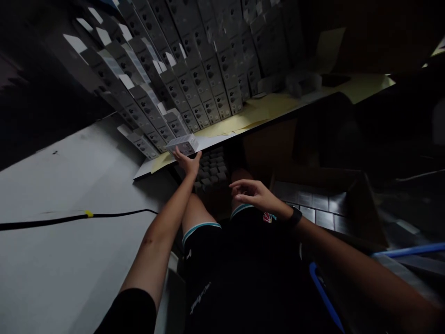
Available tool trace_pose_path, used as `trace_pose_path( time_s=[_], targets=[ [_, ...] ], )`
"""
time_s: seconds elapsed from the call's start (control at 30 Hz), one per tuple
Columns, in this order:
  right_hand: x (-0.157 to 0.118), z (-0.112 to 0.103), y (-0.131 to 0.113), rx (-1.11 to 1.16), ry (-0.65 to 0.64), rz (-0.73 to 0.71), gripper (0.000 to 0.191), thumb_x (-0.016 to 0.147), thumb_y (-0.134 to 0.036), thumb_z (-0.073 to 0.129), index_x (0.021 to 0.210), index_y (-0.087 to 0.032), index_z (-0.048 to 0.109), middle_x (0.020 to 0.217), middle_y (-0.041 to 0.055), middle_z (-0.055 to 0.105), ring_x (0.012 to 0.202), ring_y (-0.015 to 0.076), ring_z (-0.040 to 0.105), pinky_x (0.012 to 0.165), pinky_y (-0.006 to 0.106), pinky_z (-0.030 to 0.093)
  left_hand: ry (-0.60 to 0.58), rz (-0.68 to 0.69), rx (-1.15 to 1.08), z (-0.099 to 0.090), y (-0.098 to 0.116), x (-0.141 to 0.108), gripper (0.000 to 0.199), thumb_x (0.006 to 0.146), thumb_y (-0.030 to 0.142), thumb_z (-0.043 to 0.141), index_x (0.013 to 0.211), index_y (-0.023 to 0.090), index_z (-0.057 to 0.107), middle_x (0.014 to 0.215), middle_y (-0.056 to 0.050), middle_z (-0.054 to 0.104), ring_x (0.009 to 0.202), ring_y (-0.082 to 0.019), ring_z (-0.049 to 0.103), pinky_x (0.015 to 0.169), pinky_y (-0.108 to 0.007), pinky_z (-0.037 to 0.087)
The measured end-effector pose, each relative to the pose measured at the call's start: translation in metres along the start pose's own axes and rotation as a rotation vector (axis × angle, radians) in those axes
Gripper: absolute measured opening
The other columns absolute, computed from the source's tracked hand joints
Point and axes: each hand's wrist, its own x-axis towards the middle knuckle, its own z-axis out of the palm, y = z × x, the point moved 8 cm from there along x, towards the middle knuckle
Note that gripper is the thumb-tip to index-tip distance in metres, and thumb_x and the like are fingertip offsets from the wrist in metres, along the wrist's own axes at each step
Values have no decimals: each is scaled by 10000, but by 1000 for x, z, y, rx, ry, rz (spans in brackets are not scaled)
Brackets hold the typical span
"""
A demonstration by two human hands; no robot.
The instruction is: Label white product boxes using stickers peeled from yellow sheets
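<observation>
A small white carton (183,144) lies at the near edge of the table, in front of standing rows of similar cartons (205,99). My left hand (188,163) is at its near end, the thumb by the right corner and the fingers on the left side, closed around it. Over my lap hovers my right hand (251,191), loosely curved, thumb and fingertips apart, with nothing visible in it. A dark band (295,216) circles the right wrist.
Yellow sheets (264,111) cover part of the table. Below it, pale block-like pieces (212,168) show. On my right are an open cardboard box (370,204) holding flat silvery packs and a blue-edged item (323,292). A black cable (118,214) crosses the white surface at left.
</observation>
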Motion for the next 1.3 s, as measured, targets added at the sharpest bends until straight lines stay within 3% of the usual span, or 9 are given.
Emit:
trace_pose_path(
  time_s=[0.07, 0.13, 0.27, 0.4, 0.53, 0.73, 0.97, 1.1, 1.3],
  targets=[
    [0, 1, 2, 26, -30, 9, 454, 781, -393, 771, 1148, -150, 664, 938, 49, 646, 790, 123, 574, 694, 257, 457, 20, -94, 156, 1, -15, 25, 1170, 715, 512, 776, 1541, 68, 76, 1604, -255, 40, 1546, -306, 28, 1276, -413, 95],
    [1, 2, 1, 29, -61, 11, 452, 788, -402, 768, 1146, -147, 665, 960, 52, 641, 782, 115, 559, 684, 250, 450, 13, -172, 210, -1, -28, 45, 1239, 698, 615, 749, 1558, 102, 21, 1604, -266, -10, 1539, -360, 6, 1253, -525, 85],
    [4, 4, 1, 11, -119, 51, 437, 813, -433, 741, 1125, -136, 666, 980, 65, 648, 815, 125, 562, 722, 264, 456, -103, -215, 221, 3, -40, 73, 1287, 585, 648, 810, 1570, 211, 106, 1611, -244, -2, 1511, -453, 45, 1184, -664, 99],
    [6, 3, 5, 2, -145, 64, 439, 836, -455, 713, 1134, -138, 658, 970, 67, 660, 841, 139, 583, 760, 284, 465, -208, -143, 215, 14, -36, 85, 1251, 559, 656, 819, 1554, 245, 182, 1610, -214, 31, 1520, -422, 28, 1210, -615, 105],
    [3, 3, 2, 25, -197, 29, 452, 847, -457, 706, 1162, -138, 648, 1000, 74, 667, 914, 160, 609, 836, 310, 476, -200, -117, 188, 15, -34, 91, 1165, 559, 618, 838, 1506, 192, 309, 1599, -208, 41, 1511, -417, 74, 1220, -578, 126],
    [3, 3, 6, 53, -216, 40, 460, 844, -465, 707, 1168, -146, 637, 1017, 73, 668, 950, 169, 618, 863, 323, 475, -226, 3, 185, 16, -33, 91, 944, 605, 563, 828, 1424, 273, 462, 1607, -95, 36, 1525, -353, 111, 1265, -392, 186],
    [1, 7, 13, 17, -255, 39, 446, 883, -463, 667, 1185, -135, 642, 995, 72, 668, 911, 147, 610, 810, 290, 473, -249, -23, 218, 17, -35, 89, 863, 641, 545, 804, 1393, 293, 462, 1606, -133, -30, 1524, -379, 107, 1226, -584, 113],
    [5, 19, 14, 103, -329, 91, 459, 888, -474, 655, 1200, -139, 625, 962, 59, 674, 811, 126, 609, 745, 272, 479, -283, 8, 203, 20, -40, 95, 898, 617, 495, 826, 1399, 282, 440, 1596, -116, 16, 1526, -345, 98, 1249, -516, 136],
    [7, 25, 21, 17, -377, 100, 441, 888, -450, 656, 1195, -133, 638, 1019, 69, 685, 907, 151, 626, 836, 292, 487, -257, 74, 144, 29, -46, 106, 906, 592, 464, 833, 1372, 206, 451, 1516, -132, 117, 1465, -284, 242, 1255, -372, 219]
  ],
)
